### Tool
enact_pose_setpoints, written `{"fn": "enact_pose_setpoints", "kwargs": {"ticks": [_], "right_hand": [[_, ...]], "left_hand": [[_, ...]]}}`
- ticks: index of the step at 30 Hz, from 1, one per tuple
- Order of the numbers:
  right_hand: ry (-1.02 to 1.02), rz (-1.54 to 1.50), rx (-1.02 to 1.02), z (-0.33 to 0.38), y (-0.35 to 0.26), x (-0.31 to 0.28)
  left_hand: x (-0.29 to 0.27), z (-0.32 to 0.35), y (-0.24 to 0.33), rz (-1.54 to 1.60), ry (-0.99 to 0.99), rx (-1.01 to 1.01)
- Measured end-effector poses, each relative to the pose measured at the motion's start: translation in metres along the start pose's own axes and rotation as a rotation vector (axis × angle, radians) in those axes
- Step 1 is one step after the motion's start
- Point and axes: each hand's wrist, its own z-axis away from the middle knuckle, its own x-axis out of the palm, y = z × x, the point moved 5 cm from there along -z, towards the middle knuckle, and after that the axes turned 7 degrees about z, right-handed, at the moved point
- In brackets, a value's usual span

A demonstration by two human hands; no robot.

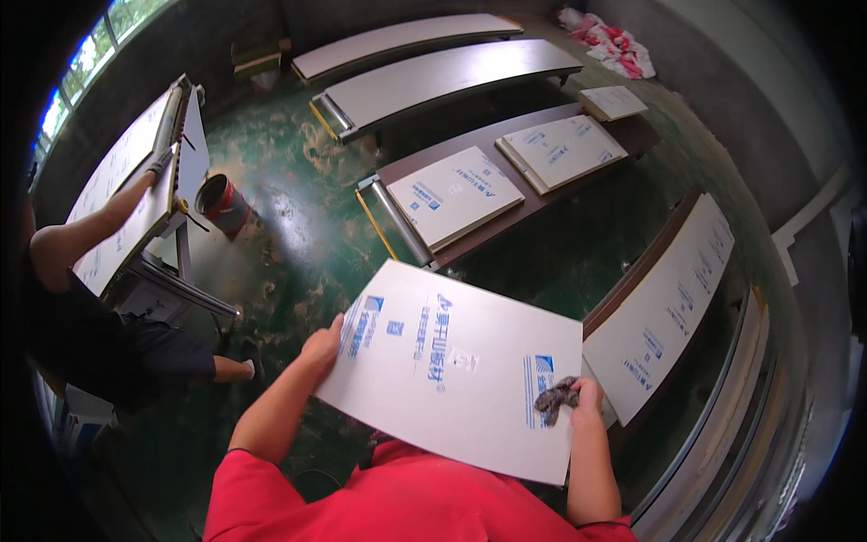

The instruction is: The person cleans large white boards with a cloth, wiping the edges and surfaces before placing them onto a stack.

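White panel point(452, 361) in fingers point(331, 337); red bucket point(229, 214), contents unclear.

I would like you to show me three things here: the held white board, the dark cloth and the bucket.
White board point(477, 381), head view: middle of its printed face.
Dark cloth point(556, 399), head view: middle of its crumpled bundle.
Bucket point(229, 211), head view: its outer wall.

And there was the board point(470, 397), left hand point(322, 350) at its left edge, right hand point(588, 397) at its right, cloth point(554, 399) over its face! Beyond it, a bench point(432, 164) carried three panel piles point(456, 194) in a row; behind, two long tables point(452, 86). Far left, a co-worker point(126, 352); right of them, a bucket point(222, 206); right, a long panel point(664, 312).
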Motion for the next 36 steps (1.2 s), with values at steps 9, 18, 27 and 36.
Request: {"fn": "enact_pose_setpoints", "kwargs": {"ticks": [9, 18, 27, 36], "right_hand": [[-0.324, 0.160, -0.063, -0.215, -0.276, 0.215], [-0.502, 0.354, -0.151, -0.401, -0.441, 0.431], [-0.539, 0.512, -0.114, -0.614, -0.489, 0.620], [-0.663, 0.558, -0.125, -0.818, -0.472, 0.765]], "left_hand": [[0.010, -0.154, 0.191, 0.317, 0.099, -0.184], [0.034, -0.309, 0.324, 0.503, 0.160, -0.339], [0.080, -0.480, 0.408, 0.556, 0.242, -0.460], [0.190, -0.647, 0.423, 0.901, 0.435, -0.490]]}}
